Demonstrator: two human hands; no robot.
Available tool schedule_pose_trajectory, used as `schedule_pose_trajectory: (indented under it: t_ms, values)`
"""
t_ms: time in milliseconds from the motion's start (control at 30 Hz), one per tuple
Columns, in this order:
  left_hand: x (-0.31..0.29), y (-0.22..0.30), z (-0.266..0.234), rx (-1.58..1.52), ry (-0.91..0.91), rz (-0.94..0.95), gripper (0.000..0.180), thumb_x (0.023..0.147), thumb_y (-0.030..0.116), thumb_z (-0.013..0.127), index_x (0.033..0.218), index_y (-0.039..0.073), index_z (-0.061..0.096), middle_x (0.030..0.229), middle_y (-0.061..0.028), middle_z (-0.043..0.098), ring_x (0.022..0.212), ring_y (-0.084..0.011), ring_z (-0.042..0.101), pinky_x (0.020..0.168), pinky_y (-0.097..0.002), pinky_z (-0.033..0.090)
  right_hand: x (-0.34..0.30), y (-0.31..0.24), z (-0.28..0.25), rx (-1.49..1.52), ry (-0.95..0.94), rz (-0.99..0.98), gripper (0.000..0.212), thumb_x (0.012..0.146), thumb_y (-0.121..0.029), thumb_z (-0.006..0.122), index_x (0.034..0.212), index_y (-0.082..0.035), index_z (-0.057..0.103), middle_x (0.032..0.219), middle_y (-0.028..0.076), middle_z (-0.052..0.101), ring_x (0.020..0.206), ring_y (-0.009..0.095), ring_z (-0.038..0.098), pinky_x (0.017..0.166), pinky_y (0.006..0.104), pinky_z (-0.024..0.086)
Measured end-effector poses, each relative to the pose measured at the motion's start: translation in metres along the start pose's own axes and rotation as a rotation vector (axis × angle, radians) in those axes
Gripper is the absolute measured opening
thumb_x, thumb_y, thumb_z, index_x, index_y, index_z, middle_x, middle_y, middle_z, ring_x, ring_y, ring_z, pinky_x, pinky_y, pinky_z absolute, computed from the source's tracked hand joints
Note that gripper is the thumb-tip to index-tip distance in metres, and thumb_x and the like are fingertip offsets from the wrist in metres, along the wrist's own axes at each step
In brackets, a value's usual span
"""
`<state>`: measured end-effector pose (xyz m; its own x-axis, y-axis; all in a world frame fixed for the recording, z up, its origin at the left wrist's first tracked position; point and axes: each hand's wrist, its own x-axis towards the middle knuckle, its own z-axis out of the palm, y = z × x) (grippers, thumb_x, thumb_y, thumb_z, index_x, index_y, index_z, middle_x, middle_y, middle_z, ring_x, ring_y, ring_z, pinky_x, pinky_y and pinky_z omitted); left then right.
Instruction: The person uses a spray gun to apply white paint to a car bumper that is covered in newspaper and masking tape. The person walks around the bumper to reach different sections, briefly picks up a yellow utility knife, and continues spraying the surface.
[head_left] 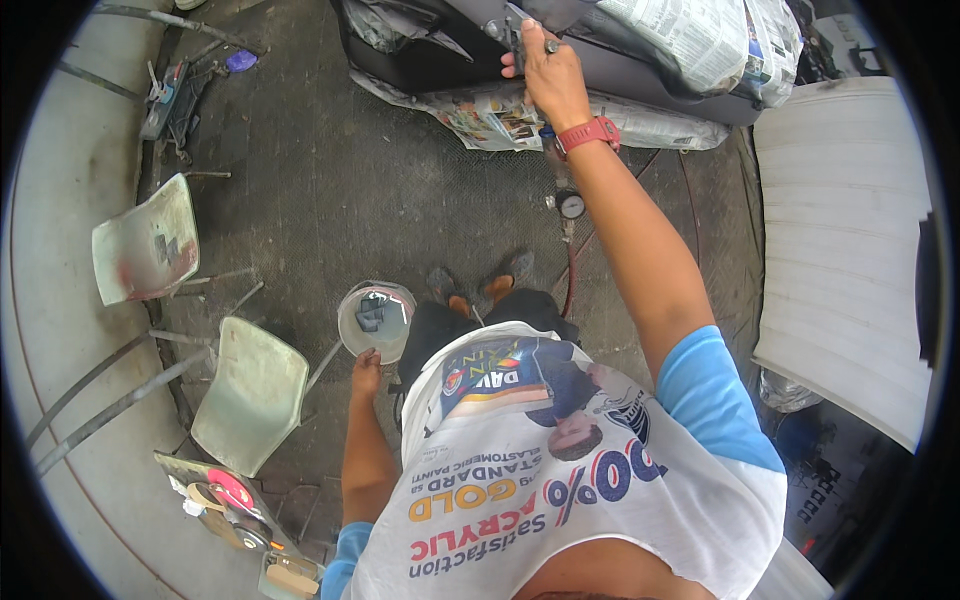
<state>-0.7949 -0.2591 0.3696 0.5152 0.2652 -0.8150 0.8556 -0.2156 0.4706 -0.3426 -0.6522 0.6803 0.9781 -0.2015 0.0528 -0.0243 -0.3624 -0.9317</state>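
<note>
One spray gun [517,42], before the dark panel [650,85], grasped in the right hand [553,75] and projecting past its fingers panelward; pressure gauge [571,206], panel's near side; left hand [367,370], well apart from panel, grip indeterminable.

Diffuse light, fisheye-bent edges, black corners

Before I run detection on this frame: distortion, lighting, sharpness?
Head view: pale left wall bows along the black rim; same view, light looks diffuse, newspaper bright, lower-right clutter dark; same view, right hand fairly sharp, but spray gun detail at its fingers is too small to judge.
</note>
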Motion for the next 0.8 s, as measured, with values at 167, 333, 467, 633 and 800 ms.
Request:
schedule_pose_trajectory:
  t_ms: [167,333,467,633,800]
  values:
    - [0.007,-0.009,-0.005,0.012,0.034,-0.001,0.053,0.102,0.035,0.065,0.141,0.000,0.060,0.120,-0.0130,0.070,0.104,-0.0211,0.066,0.091,-0.0337,0.051,0.023,0.003,0.003,0.075,0.021,0.029,0.060,0.109,-0.050,0.045,0.119,0.005,0.068,0.085,0.014,0.076,0.069,0.017,0.075,0.040,0.0284,0.049]
    - [0.017,-0.042,0.000,-0.085,0.009,-0.037,0.052,0.101,0.039,0.068,0.136,0.001,0.063,0.106,-0.0038,0.070,0.089,-0.0142,0.062,0.078,-0.0295,0.050,0.021,0.014,-0.010,-0.015,0.301,0.045,0.055,0.107,-0.045,0.051,0.114,0.005,0.073,0.073,0.013,0.073,0.066,0.019,0.073,0.060,0.0343,0.057]
    - [0.014,-0.041,0.003,-0.006,-0.029,-0.056,0.054,0.102,0.034,0.063,0.140,-0.004,0.059,0.133,-0.0213,0.068,0.119,-0.0286,0.067,0.102,-0.0378,0.051,0.023,0.021,-0.003,-0.141,0.284,-0.084,0.056,0.108,-0.047,0.052,0.115,0.005,0.072,0.076,0.012,0.074,0.066,0.016,0.074,0.057,0.0324,0.055]
    - [0.027,-0.051,-0.004,-0.025,0.038,0.024,0.050,0.103,0.037,0.066,0.138,0.002,0.061,0.102,-0.0023,0.069,0.084,-0.0119,0.060,0.073,-0.0280,0.048,0.051,0.016,0.051,-0.082,0.267,-0.145,0.049,0.102,-0.045,0.057,0.126,-0.004,0.072,0.087,0.033,0.069,0.091,0.049,0.070,0.079,0.0504,0.055]
    - [0.019,-0.022,-0.013,-0.141,0.049,0.024,0.046,0.104,0.035,0.065,0.138,0.004,0.062,0.096,-0.0006,0.067,0.082,-0.0112,0.059,0.072,-0.0276,0.048,0.067,0.005,0.086,0.036,0.189,-0.148,0.051,0.101,-0.047,0.057,0.123,-0.004,0.074,0.085,0.034,0.068,0.092,0.049,0.069,0.081,0.0480,0.056]
